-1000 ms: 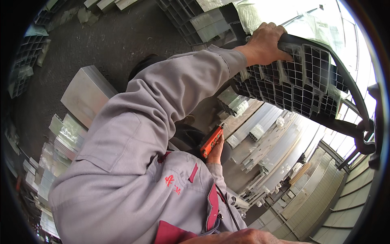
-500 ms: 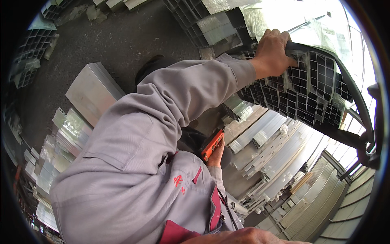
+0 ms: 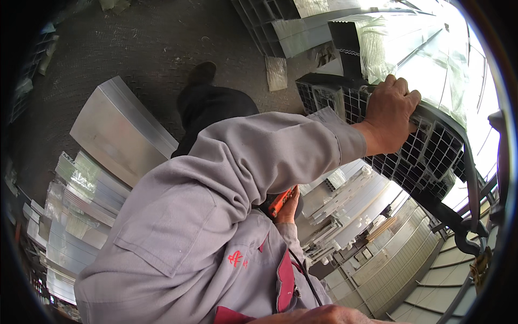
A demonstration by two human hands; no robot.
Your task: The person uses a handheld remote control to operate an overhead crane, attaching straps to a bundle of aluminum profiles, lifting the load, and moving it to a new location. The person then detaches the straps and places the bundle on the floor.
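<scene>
My left hand is closed over the upper edge of a bundle of rectangular metal tubes, its fingers wrapped round the black lifting strap there. The strap runs around the bundle and down to a dark hook at the right. The tubes' open ends form a grid facing me; the fingertips are hidden. Lower and nearer my body, my right hand grips an orange remote control with dark buttons, partly covered by my left sleeve.
A tall stack of flat silver panels stands at the left, with film-wrapped profiles below it. More tube bundles lie at the top. Long metal profiles fill the area beyond my right hand. My foot is on the dark floor.
My left hand and the strapped bundle sit lower and farther right in view. The left hand's fingers look more tightly curled. My leg and shoe now show more; the right hand still holds the remote.
</scene>
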